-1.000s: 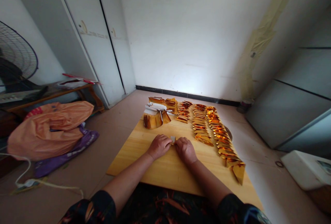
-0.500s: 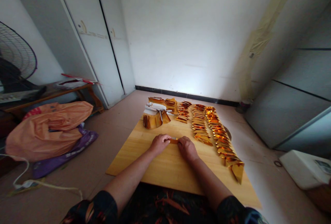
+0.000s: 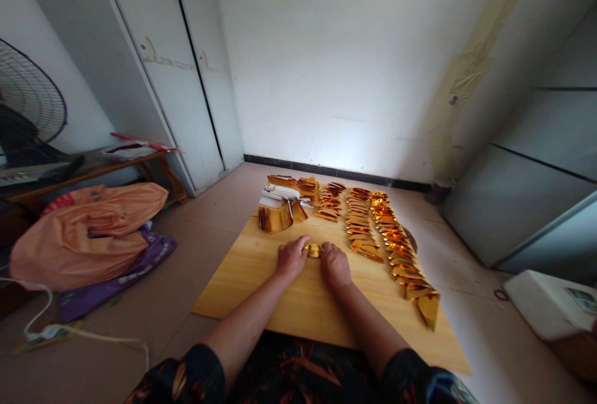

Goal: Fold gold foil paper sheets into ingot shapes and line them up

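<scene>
Between my two hands is a small piece of gold foil paper (image 3: 314,250), just above or on the wooden board (image 3: 298,304); I cannot tell which. My left hand (image 3: 293,257) pinches its left end. The fingers of my right hand (image 3: 334,264) are closed on its right end. Folded gold foil pieces (image 3: 359,224) lie overlapped in rows on the board, to the right of my hands. Another long row of folded gold pieces (image 3: 402,261) runs down the right side. Beyond my left hand stands a curved stack of gold foil sheets (image 3: 275,217).
White paper bundles (image 3: 280,192) lie at the board's far left. An orange bag (image 3: 88,230) rests over a purple bag (image 3: 116,286) on the floor at left, near a white cable (image 3: 107,339). A white box (image 3: 550,304) stands at right.
The foil piece has turned from a dull, narrow strip to a brighter, wider face. Both hands have shifted slightly, my left one toward the right, and still hold its ends.
</scene>
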Demonstrator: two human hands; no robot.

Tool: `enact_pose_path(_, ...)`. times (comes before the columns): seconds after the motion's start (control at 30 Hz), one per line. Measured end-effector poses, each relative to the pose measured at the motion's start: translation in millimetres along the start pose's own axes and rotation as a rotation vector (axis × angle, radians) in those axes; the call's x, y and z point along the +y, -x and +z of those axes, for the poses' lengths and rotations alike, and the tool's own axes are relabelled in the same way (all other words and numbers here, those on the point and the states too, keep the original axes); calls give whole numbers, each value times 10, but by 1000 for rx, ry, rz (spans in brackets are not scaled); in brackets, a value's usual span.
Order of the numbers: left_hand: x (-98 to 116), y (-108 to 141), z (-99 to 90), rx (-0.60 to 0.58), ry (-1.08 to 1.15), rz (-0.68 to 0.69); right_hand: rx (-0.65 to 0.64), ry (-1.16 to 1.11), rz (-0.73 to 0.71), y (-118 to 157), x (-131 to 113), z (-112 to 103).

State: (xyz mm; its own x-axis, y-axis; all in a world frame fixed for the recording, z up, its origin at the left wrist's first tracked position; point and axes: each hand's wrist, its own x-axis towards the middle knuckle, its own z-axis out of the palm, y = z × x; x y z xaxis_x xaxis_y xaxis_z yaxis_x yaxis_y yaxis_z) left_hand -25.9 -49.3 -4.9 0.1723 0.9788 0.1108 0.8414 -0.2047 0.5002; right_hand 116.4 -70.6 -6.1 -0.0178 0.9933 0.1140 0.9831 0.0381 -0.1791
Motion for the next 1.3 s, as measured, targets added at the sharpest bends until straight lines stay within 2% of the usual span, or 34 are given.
enact_pose_path(0.23, 30, -5, 17, 23, -36, -10, -25, -60, 62, -19, -29, -56)
enact_pose_path(0.5, 17, -60, 20, 7, -72, 10, -33, -22, 68, -52, -30, -42)
enact_pose_path(0.8, 16, -81, 11, -15, -102, 23, -93, -36, 88, -92, -28, -157)
enact_pose_path(1.03, -3, -26, 2, 5, -79, 57, -56, -7, 67, -54, -26, -101)
enact_pose_path(1.3, -52, 12, -60, -33, -89, 119, 8, 50, 6, -12, -22, -24)
